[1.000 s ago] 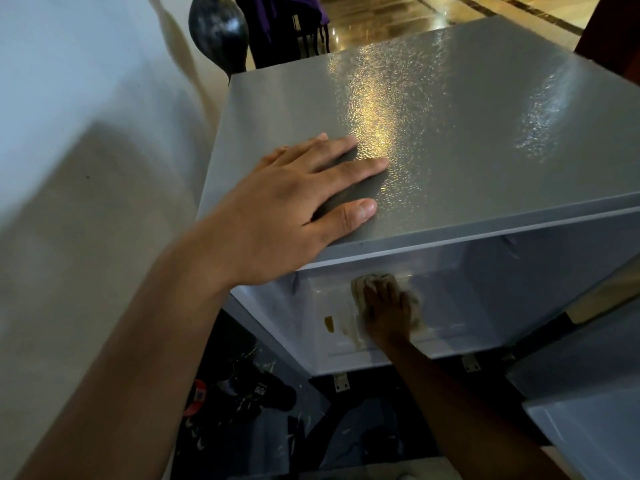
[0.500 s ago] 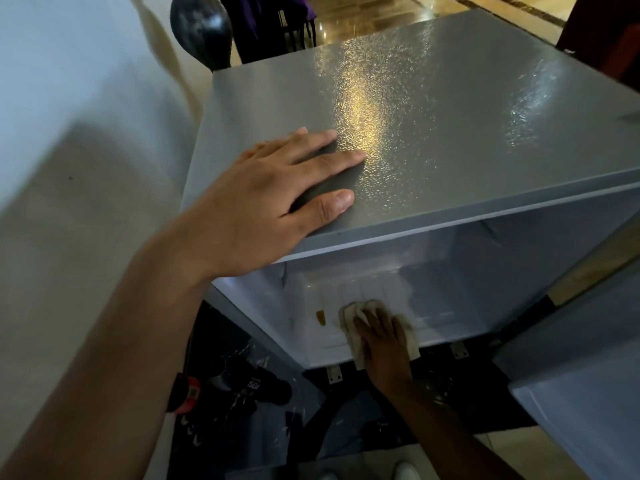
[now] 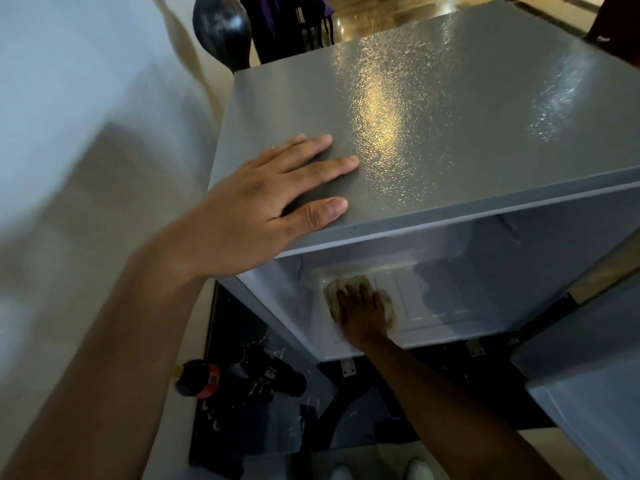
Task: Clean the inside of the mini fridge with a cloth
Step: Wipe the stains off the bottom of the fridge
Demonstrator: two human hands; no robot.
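Note:
The grey mini fridge (image 3: 450, 126) fills the upper right, seen from above, its door swung open. My left hand (image 3: 263, 209) lies flat on its textured top near the front left corner, fingers spread, holding nothing. Below the top edge the pale inside of the fridge (image 3: 467, 289) shows. My right hand (image 3: 362, 315) reaches in there and presses a beige cloth (image 3: 349, 284) flat against the inner floor, left of centre. Most of the cloth is hidden under my fingers.
The open fridge door (image 3: 588, 393) juts in at the lower right. A white wall (image 3: 86, 133) runs along the left. A dark bottle with a red label (image 3: 197, 377) and a black bag (image 3: 263, 379) lie on the floor below. A dark vase (image 3: 221, 26) stands behind the fridge.
My right hand slid the cloth forward across the fridge floor, then back inward again. The brown stain seen earlier left of the cloth no longer shows. The left hand stays on top.

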